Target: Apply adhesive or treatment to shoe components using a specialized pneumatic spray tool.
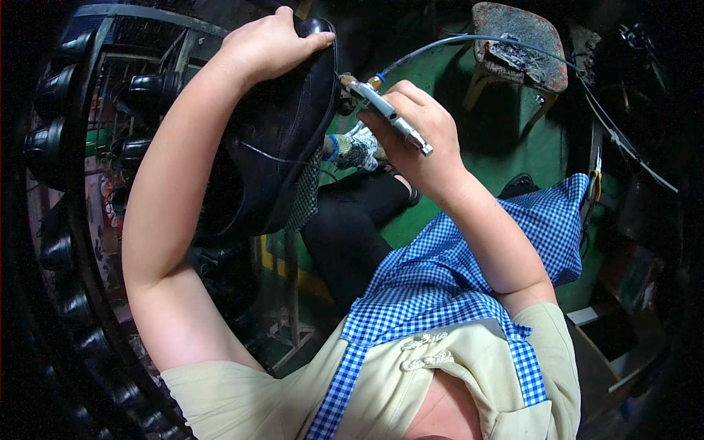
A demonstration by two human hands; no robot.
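Observation:
My left hand [268, 45] is closed around the end of a black shoe [297, 121], held up at the upper left with a dark lace hanging from it. In my right hand [427, 136] is a metal spray gun [386, 110], its nozzle end close to the shoe's edge. A paint-stained cup [356, 150] with black and white smears sits below the gun. From the gun's blue-ringed fitting a thin air hose [469, 37] arcs off to the right. Some fingers of both hands are hidden.
To the left stands a curved rack [92, 110] with several shiny black shoes [48, 150]. A paint-spattered stool [517, 44] is at the upper right on the green floor [440, 209]. Pliers with yellow handles [598, 183] hang at the right. Boxes [631, 279] lie at the lower right.

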